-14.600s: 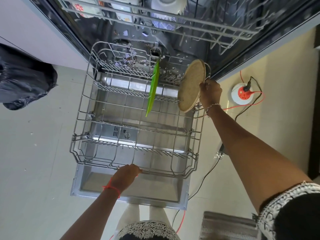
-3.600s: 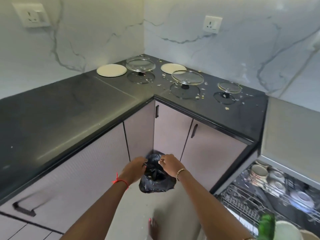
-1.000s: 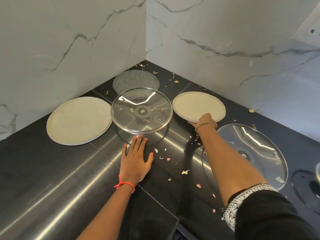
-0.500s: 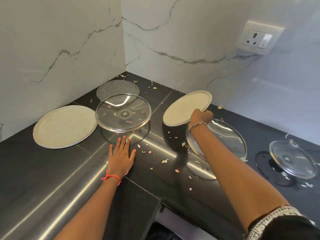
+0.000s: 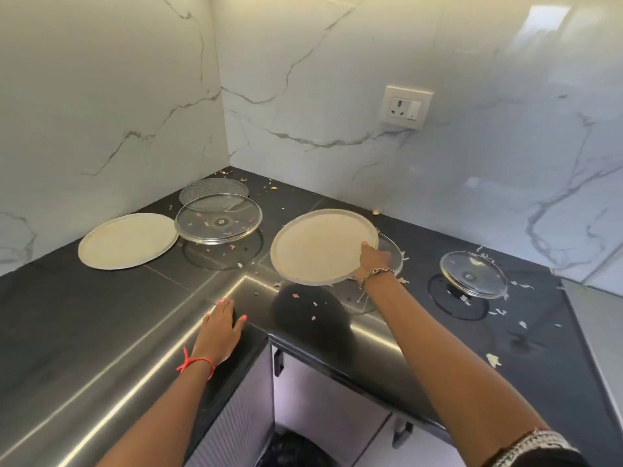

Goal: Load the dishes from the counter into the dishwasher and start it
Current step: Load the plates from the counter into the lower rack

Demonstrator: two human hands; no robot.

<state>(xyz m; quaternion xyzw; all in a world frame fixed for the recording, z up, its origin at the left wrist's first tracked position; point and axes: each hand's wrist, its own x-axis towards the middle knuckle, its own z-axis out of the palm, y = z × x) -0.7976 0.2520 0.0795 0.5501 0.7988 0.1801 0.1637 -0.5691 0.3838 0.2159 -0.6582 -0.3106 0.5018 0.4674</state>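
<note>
Gripping with the right hand (image 5: 372, 262), fingers curled round the near-right rim of the beige plate (image 5: 317, 251). Holds it clear of the black counter (image 5: 101, 315), tilted, far edge higher, upper face toward the camera, shadow thrown on the worktop below. Runs left and away from the grip: whole disc hung off one rim point, nothing under the opposite side. Overlaps the large glass lid (image 5: 394, 254) lying just behind the hand; probably not touching it, though the gap is hard to read from here.

Left hand (image 5: 220, 326) flat on the counter at the inner corner, fingers straight, holding nothing. Nearer than the right to the plate's free left rim, so well placed to steady it if the tilt grows.

Further out: second beige plate (image 5: 128, 239) flat at left, upturned glass lid (image 5: 219, 219) just beside it, speckled grey disc (image 5: 212, 192) behind that in the corner, small glass lid (image 5: 472, 274) well to the right. Food scraps scattered about. Dishwasher out of view.

Judged: carrying one plate off, several pieces left to load.
</note>
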